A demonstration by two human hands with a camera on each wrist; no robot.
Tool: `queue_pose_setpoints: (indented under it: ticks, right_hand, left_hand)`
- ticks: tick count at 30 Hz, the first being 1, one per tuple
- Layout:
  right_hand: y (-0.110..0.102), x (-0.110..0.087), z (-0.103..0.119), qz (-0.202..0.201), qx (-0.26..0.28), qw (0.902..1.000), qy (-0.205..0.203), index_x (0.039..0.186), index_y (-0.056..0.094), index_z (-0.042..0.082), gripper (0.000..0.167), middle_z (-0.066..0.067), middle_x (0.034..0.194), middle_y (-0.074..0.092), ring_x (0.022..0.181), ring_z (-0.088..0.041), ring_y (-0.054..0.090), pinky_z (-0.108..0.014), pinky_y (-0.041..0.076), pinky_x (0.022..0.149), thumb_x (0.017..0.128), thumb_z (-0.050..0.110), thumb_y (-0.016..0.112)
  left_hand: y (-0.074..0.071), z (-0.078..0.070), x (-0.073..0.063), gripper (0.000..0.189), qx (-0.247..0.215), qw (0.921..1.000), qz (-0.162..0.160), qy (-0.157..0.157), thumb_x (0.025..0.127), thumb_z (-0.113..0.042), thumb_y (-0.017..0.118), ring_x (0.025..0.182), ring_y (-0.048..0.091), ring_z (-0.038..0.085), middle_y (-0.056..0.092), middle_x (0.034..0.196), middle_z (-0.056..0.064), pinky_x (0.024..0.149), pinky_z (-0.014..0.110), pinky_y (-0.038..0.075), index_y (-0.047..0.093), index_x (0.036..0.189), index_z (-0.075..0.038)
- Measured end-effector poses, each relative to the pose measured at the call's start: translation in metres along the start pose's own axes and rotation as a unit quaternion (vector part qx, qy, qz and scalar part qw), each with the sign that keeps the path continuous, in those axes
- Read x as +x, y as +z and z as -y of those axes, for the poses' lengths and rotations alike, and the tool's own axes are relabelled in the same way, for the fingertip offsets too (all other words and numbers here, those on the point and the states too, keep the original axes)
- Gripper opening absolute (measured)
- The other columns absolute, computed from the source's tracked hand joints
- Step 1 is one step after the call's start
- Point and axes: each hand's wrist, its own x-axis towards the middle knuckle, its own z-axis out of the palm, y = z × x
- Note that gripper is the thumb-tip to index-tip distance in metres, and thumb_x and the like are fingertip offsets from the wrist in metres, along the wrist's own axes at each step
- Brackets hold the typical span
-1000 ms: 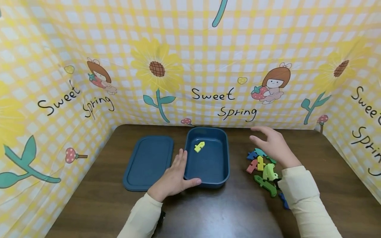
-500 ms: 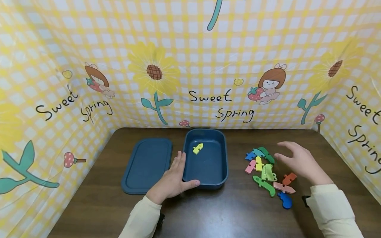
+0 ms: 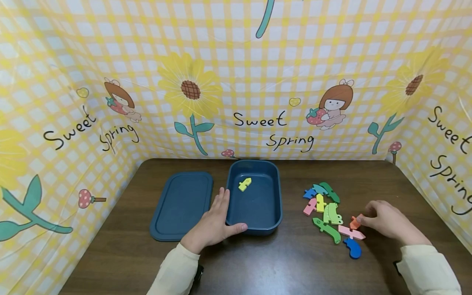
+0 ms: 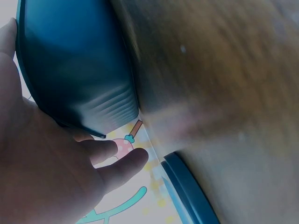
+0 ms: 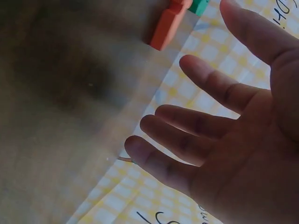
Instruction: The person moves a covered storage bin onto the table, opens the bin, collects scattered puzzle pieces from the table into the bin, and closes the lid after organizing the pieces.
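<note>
My left hand (image 3: 212, 223) rests along the left side of a blue box (image 3: 279, 205), its fingers straight and its thumb over the near left corner. One yellow puzzle piece (image 3: 245, 184) lies inside the box. On the right, my right hand (image 3: 391, 223) is at an orange puzzle piece (image 3: 355, 221), thumb and fingers apart. The right wrist view shows that orange piece (image 5: 167, 25) beyond the spread fingers, not held. Just below it lie a pink pointed piece (image 3: 352, 232) and a blue rounded piece (image 3: 353, 248).
A flat blue lid (image 3: 181, 206) lies left of the box. Beside the right hand spreads a group of puzzle pieces, among them a light green frog-like piece (image 3: 332, 214) and a green long piece (image 3: 326, 230). A yellow checked cloth (image 3: 250, 73) walls the table (image 3: 280, 266) behind and at the sides.
My right hand has moved right and toward me, from above the far pieces down to the orange piece. The left hand stays against the box.
</note>
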Motion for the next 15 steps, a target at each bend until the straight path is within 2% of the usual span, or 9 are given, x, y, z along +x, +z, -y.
queue_pose_setpoints:
  ticks: [5,11,15]
  right_hand:
    - [0.009,0.000,-0.001,0.006,0.003,0.9999,-0.012,0.093,0.066,0.006,0.026,-0.009,0.093,0.059,0.083,-0.027,0.052,-0.042,0.044,0.067,0.089,0.030,0.077]
    - [0.014,0.001,0.003,-0.018,-0.006,0.9992,-0.034,0.102,0.069,0.001,0.030,-0.016,0.099,0.063,0.090,-0.033,0.056,-0.053,0.048,0.075,0.088,0.026,0.079]
    - [0.016,0.001,0.004,-0.020,-0.005,0.9985,-0.052,0.117,0.069,-0.002,0.039,-0.029,0.115,0.061,0.105,-0.048,0.056,-0.063,0.046,0.083,0.088,0.023,0.078]
  left_hand:
    - [0.000,0.001,0.000,0.115,-0.001,1.0000,0.000,0.001,0.088,-0.063,0.068,0.153,0.001,0.033,-0.007,0.168,0.012,0.110,0.070,0.019,0.001,0.162,-0.008]
    - [0.000,0.000,0.000,0.114,0.003,1.0000,-0.001,-0.001,0.089,-0.063,0.068,0.153,0.001,0.033,-0.008,0.168,0.011,0.110,0.070,0.018,0.001,0.162,-0.008]
    - [0.000,0.000,0.000,0.114,0.005,1.0000,0.000,-0.002,0.089,-0.063,0.068,0.153,0.001,0.032,-0.009,0.167,0.009,0.110,0.071,0.018,0.001,0.162,-0.008]
